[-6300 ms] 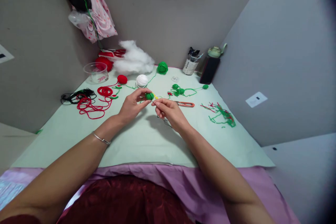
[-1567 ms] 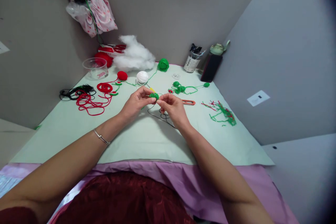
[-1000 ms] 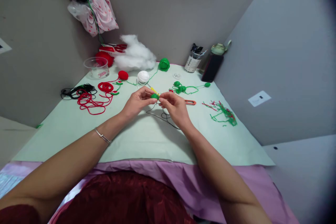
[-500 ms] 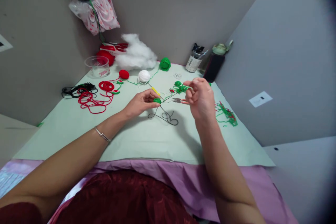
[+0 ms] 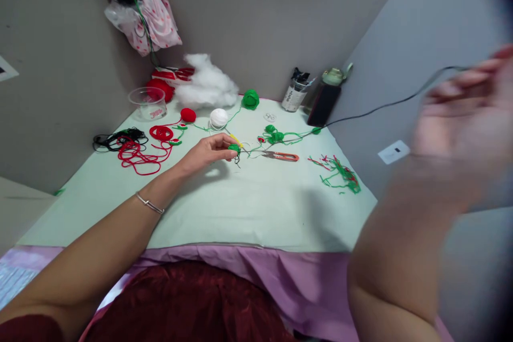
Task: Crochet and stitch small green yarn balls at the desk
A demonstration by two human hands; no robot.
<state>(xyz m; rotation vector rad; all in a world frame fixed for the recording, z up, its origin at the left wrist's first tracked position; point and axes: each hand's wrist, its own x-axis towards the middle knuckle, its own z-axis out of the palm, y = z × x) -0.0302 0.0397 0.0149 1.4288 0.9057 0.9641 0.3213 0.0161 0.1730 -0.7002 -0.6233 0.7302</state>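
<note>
My left hand point(image 5: 218, 150) pinches a small green crocheted piece point(image 5: 234, 147) above the middle of the table. A short black tail hangs below it. A long black yarn strand point(image 5: 377, 109) runs from that piece up and right to my right hand point(image 5: 460, 107). That hand is raised high at the right edge, blurred by motion, and the strand ends at its fingers. Whether a needle is on the strand I cannot make out. Orange-handled thread snips point(image 5: 282, 156) lie right of the green piece. Behind it is a yellow-handled crochet hook point(image 5: 235, 140), partly covered by the left fingers.
Small green crocheted pieces point(image 5: 274, 134) and green and red yarn scraps point(image 5: 340, 175) lie on the right. White stuffing point(image 5: 208, 83), a white yarn ball point(image 5: 219, 118) and a green yarn ball point(image 5: 250, 99) sit behind. A clear tub point(image 5: 147, 104) and red yarn point(image 5: 140, 152) are left. A bottle point(image 5: 326, 99) stands back right.
My right hand has swung up and far right, drawing the black strand out long. The black loops below the green piece have shrunk to a short tail. The left hand has barely moved.
</note>
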